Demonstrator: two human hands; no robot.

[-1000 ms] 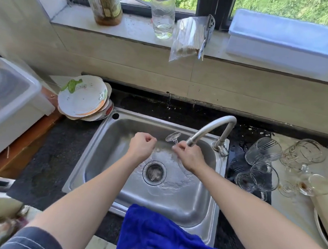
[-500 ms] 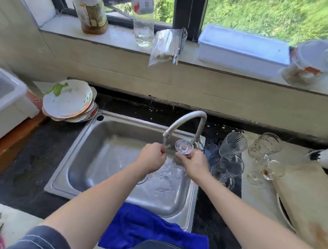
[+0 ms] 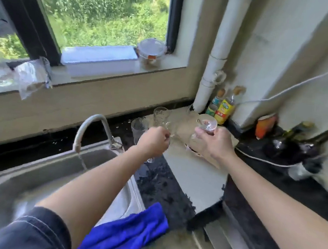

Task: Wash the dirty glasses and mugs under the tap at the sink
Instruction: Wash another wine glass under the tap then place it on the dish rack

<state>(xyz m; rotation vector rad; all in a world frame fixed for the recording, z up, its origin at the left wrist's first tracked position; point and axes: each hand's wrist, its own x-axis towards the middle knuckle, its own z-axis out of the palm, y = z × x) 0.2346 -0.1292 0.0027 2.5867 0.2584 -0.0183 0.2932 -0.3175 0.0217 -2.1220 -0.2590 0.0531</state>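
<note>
My right hand [image 3: 215,145] grips a clear stemmed glass [image 3: 207,123] upside down, foot uppermost, over the pale counter right of the sink. My left hand [image 3: 154,141] is curled into a fist just left of it, over the cluster of glasses; whether it holds one is hidden. A ribbed tumbler [image 3: 138,126] and a taller clear glass [image 3: 161,114] stand behind that fist, and a glass foot [image 3: 150,160] shows beneath it. The curved tap [image 3: 92,123] runs a thin stream into the steel sink [image 3: 8,190].
A blue cloth [image 3: 126,232] hangs over the sink's front corner. Oil bottles [image 3: 223,108] stand by a white pipe [image 3: 214,72] in the corner; dark bottles [image 3: 292,139] and a white cable [image 3: 261,159] lie at right. The sill holds a white box [image 3: 99,59] and lidded tub [image 3: 152,51].
Both hands left the tap and moved right over the counter, the right one carrying the upside-down stemmed glass. My view swung right with them; the water still runs.
</note>
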